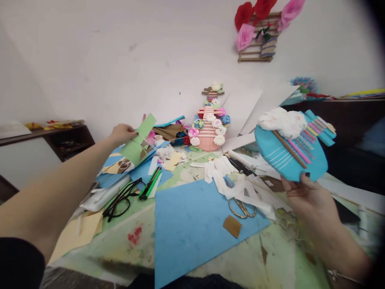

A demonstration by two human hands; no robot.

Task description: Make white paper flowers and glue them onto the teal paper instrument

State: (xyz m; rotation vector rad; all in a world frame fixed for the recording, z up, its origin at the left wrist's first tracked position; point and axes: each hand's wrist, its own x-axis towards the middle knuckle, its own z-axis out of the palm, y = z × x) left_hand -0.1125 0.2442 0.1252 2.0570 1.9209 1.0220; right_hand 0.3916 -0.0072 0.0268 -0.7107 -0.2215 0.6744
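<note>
My right hand (306,196) is closed on the lower edge of a blue paper guitar craft (288,150), held up at the right. White paper flowers and coloured strips cover its top. My left hand (122,133) reaches far out to the left and pinches a green paper piece (140,140) above a heap of coloured paper. A large blue sheet (192,224) lies flat in front of me with a small brown card piece (232,226) on it.
Gold-handled scissors (240,206) lie among white paper strips (237,182). Black glasses (120,198) and a green-and-black cutter (150,184) rest left of the blue sheet. A pink guitar craft with flowers (209,130) leans on the wall. Dark shelves stand at both sides.
</note>
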